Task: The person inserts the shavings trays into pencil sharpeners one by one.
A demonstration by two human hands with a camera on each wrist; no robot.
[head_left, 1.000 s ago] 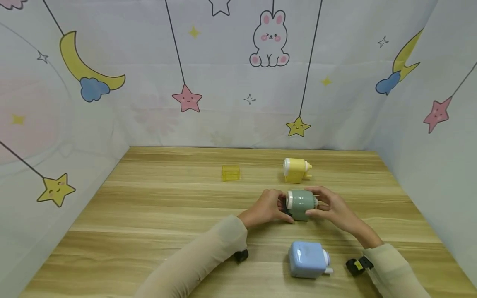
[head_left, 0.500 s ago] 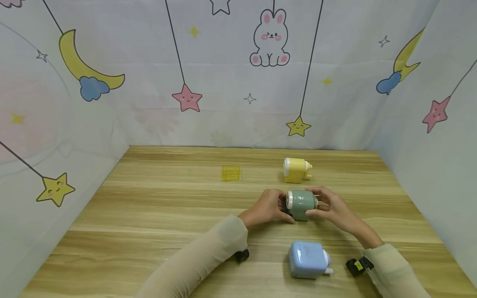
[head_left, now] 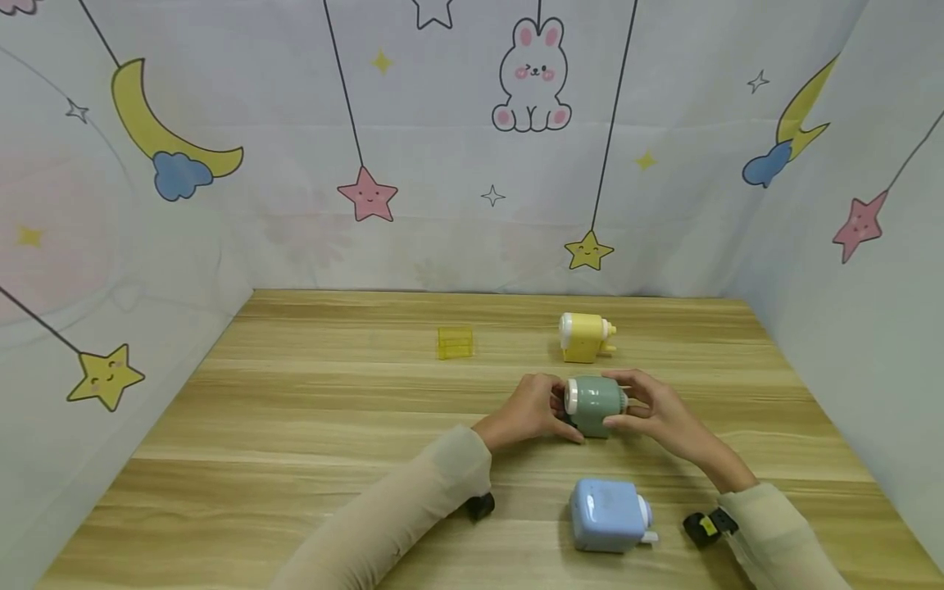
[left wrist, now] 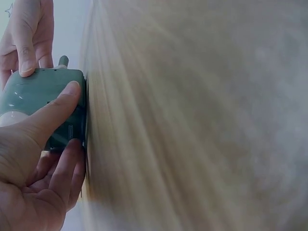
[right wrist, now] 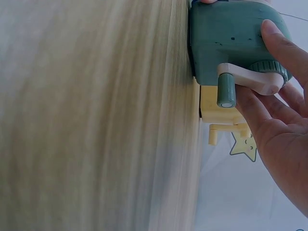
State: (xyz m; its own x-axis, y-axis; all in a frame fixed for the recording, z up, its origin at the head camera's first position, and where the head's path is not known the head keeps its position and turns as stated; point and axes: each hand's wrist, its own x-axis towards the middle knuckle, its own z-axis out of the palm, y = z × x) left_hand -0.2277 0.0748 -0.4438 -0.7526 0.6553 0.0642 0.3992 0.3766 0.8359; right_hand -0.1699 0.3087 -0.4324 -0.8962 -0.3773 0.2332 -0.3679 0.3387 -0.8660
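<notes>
A green crank pencil sharpener (head_left: 596,401) stands on the wooden table between both hands. My left hand (head_left: 527,412) holds its left end; in the left wrist view the thumb lies along the sharpener's side and the fingers curl at the dark lower front part (left wrist: 62,137). From the other end, my right hand (head_left: 660,414) grips the body, thumb on the near side and fingers behind. The right wrist view shows the pale crank arm (right wrist: 252,79) with its green knob (right wrist: 226,90) beside that hand, untouched by the thumb.
Behind the green one stands a yellow pencil sharpener (head_left: 583,338). A small see-through yellow box-like piece (head_left: 456,342) lies to its left. Nearer the person sits a blue pencil sharpener (head_left: 608,515) with its crank to the right. Printed cloth walls (head_left: 442,254) enclose the table.
Both hands keep their hold on the green pencil sharpener with almost no movement. The head view has shifted very slightly.
</notes>
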